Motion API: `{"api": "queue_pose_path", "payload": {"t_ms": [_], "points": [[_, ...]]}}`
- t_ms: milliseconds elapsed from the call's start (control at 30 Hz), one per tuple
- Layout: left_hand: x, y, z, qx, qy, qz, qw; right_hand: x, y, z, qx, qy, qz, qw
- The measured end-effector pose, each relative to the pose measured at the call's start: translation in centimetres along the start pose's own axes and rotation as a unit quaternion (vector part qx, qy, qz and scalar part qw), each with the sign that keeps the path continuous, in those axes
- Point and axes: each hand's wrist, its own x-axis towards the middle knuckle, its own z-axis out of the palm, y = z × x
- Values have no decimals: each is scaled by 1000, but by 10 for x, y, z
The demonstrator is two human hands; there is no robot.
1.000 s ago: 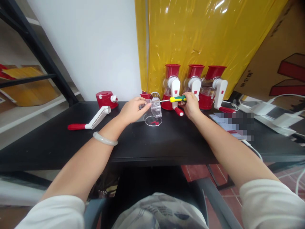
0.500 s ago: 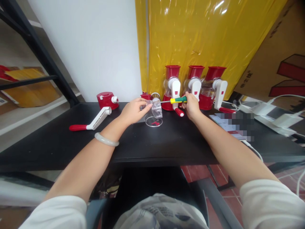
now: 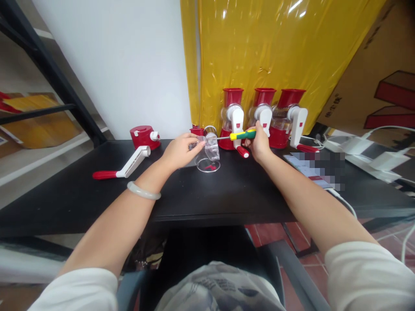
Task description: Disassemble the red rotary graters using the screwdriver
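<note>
My left hand (image 3: 182, 150) is closed on a clear plastic grater body (image 3: 212, 152), which lies tilted on the black table with its round rim towards me. Held in my right hand (image 3: 260, 142) is a screwdriver (image 3: 248, 134) with a green and yellow handle. Its shaft points left, and the tip meets the clear body near my left fingertips; the exact contact is too small to make out. Behind the clear body stands a metal grater drum (image 3: 210, 130). To the left are a red base (image 3: 144, 137) and a white crank with a red handle (image 3: 125, 167).
Three rotary graters, one of them here (image 3: 233, 116), stand along the back by the yellow wrapping. A phone (image 3: 308, 168) with a cable lies at the right, near a white power strip (image 3: 359, 160). A black shelf frame (image 3: 55, 77) rises at the left.
The view has shifted slightly. Both hands keep their hold, and the screwdriver stays against the clear body; my right fingers have shifted a little on its handle.
</note>
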Motion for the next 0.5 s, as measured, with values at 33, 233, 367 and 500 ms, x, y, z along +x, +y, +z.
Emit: {"api": "queue_pose_path", "payload": {"t_ms": [33,233,367,500], "points": [[0,0,0,0,-2,-1,1000,0,0,0,-16,6,-11,1000],[0,0,0,4,-4,3,1000,-1,-2,4,3,7,-12,1000],[0,1,-1,5,-9,-1,1000,-3,-2,6,52,6,-1,999],[0,2,-1,8,-10,-3,1000,-4,-3,3,53,-15,-4,998]]}}
